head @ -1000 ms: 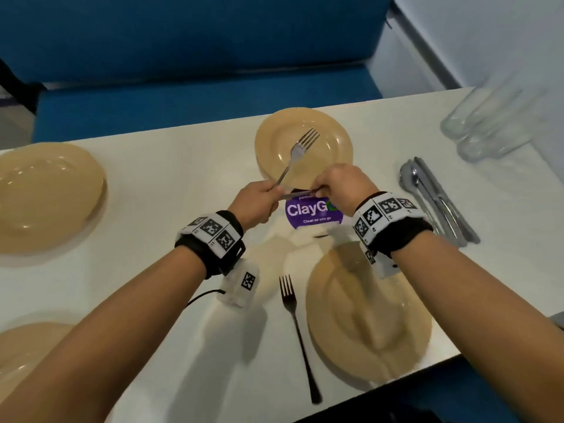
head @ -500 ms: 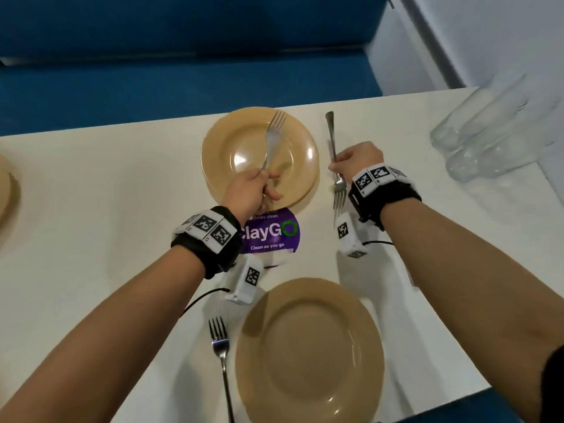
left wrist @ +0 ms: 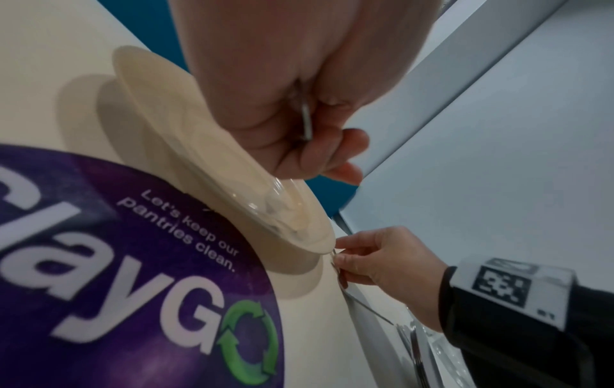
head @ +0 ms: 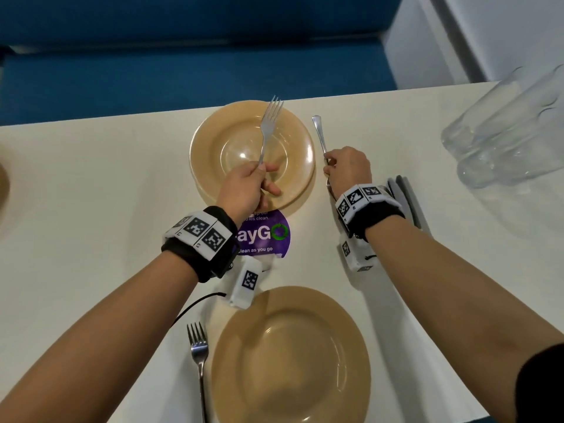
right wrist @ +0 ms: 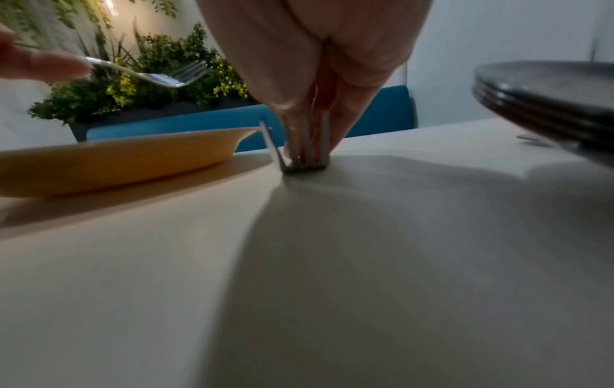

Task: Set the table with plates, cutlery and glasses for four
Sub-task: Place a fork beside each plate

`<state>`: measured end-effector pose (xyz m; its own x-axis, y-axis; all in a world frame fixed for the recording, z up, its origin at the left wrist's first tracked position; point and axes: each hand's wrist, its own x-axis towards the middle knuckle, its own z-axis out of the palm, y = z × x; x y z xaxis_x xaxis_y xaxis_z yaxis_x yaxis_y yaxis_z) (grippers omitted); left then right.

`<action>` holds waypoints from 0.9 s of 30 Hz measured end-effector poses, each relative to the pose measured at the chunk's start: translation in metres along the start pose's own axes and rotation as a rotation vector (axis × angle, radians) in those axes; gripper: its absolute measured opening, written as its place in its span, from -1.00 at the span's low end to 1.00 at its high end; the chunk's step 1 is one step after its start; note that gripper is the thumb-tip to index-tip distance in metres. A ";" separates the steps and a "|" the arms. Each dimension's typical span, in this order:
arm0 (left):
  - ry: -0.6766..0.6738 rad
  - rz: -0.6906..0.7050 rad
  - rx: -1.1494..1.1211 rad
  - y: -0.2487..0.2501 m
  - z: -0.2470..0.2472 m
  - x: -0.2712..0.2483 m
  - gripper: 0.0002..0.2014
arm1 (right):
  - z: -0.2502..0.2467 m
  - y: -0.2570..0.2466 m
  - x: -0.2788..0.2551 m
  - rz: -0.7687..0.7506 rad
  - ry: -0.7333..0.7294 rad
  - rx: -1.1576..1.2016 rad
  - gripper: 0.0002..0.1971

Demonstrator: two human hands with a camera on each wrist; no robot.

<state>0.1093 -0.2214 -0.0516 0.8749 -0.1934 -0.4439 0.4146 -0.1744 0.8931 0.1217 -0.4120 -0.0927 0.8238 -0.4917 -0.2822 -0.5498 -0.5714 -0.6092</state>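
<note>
The right hand [head: 346, 167] pinches a steel fork [head: 320, 138] set tines-down on the white worktop [head: 106, 178], just right of the far tan plate [head: 213, 141]. It probably releases next. The left hand [head: 244, 187] holds a second steel fork [head: 268, 126] above that plate, not yet placed.

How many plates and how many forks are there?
Plates: 3 - far plate, near plate, edge plate (only a sliver, far left)
Forks: 3 - raised fork in left hand, lowered fork in right hand, lying fork by the near plate
Total: 6
</note>
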 end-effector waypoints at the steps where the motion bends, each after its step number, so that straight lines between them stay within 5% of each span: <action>1: 0.008 0.000 0.000 0.000 0.000 0.001 -0.73 | 0.000 0.000 0.002 -0.015 -0.004 0.002 -0.75; 6: 0.024 0.002 0.023 0.001 -0.002 0.006 -0.72 | -0.004 -0.008 0.008 -0.187 -0.069 -0.231 -0.74; 13: 0.030 -0.012 0.053 0.001 -0.004 0.013 -0.71 | 0.009 -0.015 0.021 -0.064 -0.010 0.028 -0.73; 27: 0.036 -0.014 0.068 0.003 -0.011 0.012 -0.70 | 0.003 -0.010 0.014 -0.204 0.002 -0.167 -0.72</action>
<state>0.1242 -0.2138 -0.0538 0.8780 -0.1557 -0.4526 0.4103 -0.2423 0.8792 0.1395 -0.4111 -0.0930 0.9196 -0.3567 -0.1645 -0.3880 -0.7595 -0.5222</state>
